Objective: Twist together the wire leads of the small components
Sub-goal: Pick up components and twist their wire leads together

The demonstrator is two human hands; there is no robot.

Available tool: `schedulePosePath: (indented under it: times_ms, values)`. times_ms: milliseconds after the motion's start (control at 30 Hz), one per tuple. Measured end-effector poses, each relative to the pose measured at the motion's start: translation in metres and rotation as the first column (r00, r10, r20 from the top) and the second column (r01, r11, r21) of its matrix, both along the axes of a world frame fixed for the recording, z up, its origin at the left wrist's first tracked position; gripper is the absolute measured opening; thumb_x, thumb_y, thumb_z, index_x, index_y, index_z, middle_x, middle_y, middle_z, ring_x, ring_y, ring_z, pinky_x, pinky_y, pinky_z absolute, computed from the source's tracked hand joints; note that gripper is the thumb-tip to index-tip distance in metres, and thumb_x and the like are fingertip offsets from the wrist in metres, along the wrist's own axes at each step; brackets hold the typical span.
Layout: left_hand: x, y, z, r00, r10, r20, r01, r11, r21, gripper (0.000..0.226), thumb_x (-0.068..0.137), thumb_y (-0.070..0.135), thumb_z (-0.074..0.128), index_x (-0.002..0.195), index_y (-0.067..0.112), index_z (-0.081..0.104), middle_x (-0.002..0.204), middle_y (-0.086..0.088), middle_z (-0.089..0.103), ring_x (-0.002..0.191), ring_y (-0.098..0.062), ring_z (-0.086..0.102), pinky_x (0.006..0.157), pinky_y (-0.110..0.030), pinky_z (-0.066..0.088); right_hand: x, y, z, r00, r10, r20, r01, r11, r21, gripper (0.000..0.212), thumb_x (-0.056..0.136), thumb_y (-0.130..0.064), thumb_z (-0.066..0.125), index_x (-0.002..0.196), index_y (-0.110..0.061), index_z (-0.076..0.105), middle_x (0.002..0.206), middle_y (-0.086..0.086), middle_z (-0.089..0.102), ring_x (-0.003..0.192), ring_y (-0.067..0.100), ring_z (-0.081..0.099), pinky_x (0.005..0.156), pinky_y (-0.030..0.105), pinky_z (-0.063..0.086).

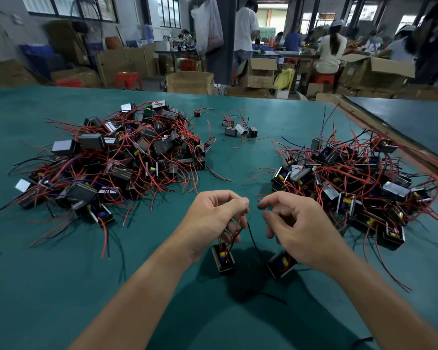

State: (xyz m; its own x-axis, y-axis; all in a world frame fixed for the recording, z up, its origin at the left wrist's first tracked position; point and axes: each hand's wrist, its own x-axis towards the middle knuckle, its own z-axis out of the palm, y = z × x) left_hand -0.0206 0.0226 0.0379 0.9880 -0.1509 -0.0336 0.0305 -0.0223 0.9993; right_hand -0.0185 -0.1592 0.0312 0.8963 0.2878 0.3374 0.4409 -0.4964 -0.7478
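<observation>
Two bare forearms reach over a green desk [61,286]. The left grip [213,218] is clamped, fingers and thumb pinching the red wire leads [234,231] of a small component [223,258] that hangs just below it. A black lead [253,238] trails down between the two grips. The right grip [301,231] sits just beside the left, fingers curled and blurred. Whether it pinches anything cannot be told. A second component [281,267] lies tilted under its heel.

Beyond the left grip is a big pile of components [116,157] tangled in red wire. Beyond the right grip is another pile [352,183]. A few loose units [239,128] lie farther out between them. Past the desk stand cardboard boxes [190,82] and seated workers [331,46].

Likely risks: the thin leads slipping from the pinch so the component drops, or stray wires from the nearby piles snagging the twist.

No readable writing or brand appears.
</observation>
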Motion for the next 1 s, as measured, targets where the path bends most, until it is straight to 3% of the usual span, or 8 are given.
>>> schedulePosePath:
  times_ms: [167,233,367,467,633,833,1000]
  values:
    - [-0.0008,-0.0013,-0.0016,1.0,-0.008,0.007,0.008,1.0,-0.009,0.029,0.093,0.012,0.06,0.064,0.012,0.064,0.052,-0.007,0.053,0.041,-0.015,0.046,0.04,-0.018,0.041,-0.0033,0.0021,-0.0022,0.998,0.057,-0.009,-0.058,0.997,-0.058,0.014,0.093,-0.013,0.06,0.092,-0.026,0.064,0.061,-0.005,0.067,0.044,0.013,0.049,0.048,0.026,0.044]
    - [-0.001,0.0,-0.0021,0.999,-0.016,0.031,0.016,1.0,0.006,0.024,0.092,0.011,0.062,0.069,0.01,0.067,0.052,-0.006,0.055,0.041,-0.015,0.046,0.04,-0.018,0.04,-0.0033,0.0021,-0.0033,0.997,0.08,-0.012,-0.08,0.995,-0.062,0.015,0.093,-0.012,0.06,0.09,-0.026,0.065,0.062,-0.004,0.068,0.043,0.005,0.045,0.048,0.019,0.039]
    - [-0.001,0.0019,-0.0016,0.998,-0.025,0.052,0.024,1.0,0.012,0.012,0.089,0.011,0.067,0.078,0.01,0.07,0.052,-0.002,0.06,0.04,-0.014,0.048,0.043,-0.022,0.042,-0.0028,0.0014,-0.0041,0.996,0.085,-0.023,-0.086,0.994,-0.061,0.012,0.094,-0.013,0.06,0.095,-0.024,0.065,0.061,-0.005,0.069,0.04,0.005,0.043,0.047,0.014,0.035]
    - [-0.001,0.003,-0.0021,0.999,-0.021,0.032,0.021,1.0,0.0,0.009,0.087,0.012,0.07,0.079,0.011,0.071,0.058,-0.004,0.065,0.04,-0.014,0.053,0.042,-0.02,0.044,-0.0013,-0.0002,-0.0052,0.995,0.092,-0.031,-0.093,0.995,-0.025,0.013,0.096,-0.016,0.057,0.1,-0.027,0.062,0.061,-0.004,0.069,0.038,0.006,0.041,0.044,0.016,0.034]
    - [-0.0024,0.0033,-0.0021,0.995,-0.103,-0.009,0.103,0.992,0.074,0.014,0.086,0.012,0.071,0.072,0.01,0.071,0.065,-0.005,0.068,0.044,-0.011,0.055,0.041,-0.017,0.039,0.0026,-0.0022,-0.007,0.997,0.083,0.008,-0.083,0.997,-0.009,0.02,0.095,-0.017,0.057,0.099,-0.036,0.062,0.06,-0.008,0.069,0.044,0.029,0.049,0.042,0.032,0.043]
    - [-0.0073,-0.0008,-0.0024,0.982,-0.181,-0.057,0.188,0.969,0.16,0.027,0.087,0.019,0.072,0.06,0.014,0.069,0.054,0.002,0.064,0.041,-0.008,0.046,0.043,-0.018,0.035,0.0003,-0.0044,-0.0034,0.99,0.136,-0.035,-0.136,0.99,-0.019,0.021,0.086,-0.016,0.058,0.093,-0.032,0.07,0.06,-0.002,0.067,0.044,0.008,0.048,0.045,0.02,0.039]
    - [-0.0037,0.001,-0.0019,0.985,-0.163,-0.062,0.17,0.978,0.125,0.024,0.084,0.02,0.073,0.061,0.016,0.073,0.061,-0.004,0.067,0.042,-0.01,0.05,0.046,-0.021,0.037,0.0006,-0.0068,0.0007,0.989,0.144,-0.022,-0.145,0.989,-0.03,0.02,0.084,-0.004,0.067,0.083,-0.024,0.072,0.058,0.009,0.061,0.047,0.025,0.047,0.046,0.031,0.038]
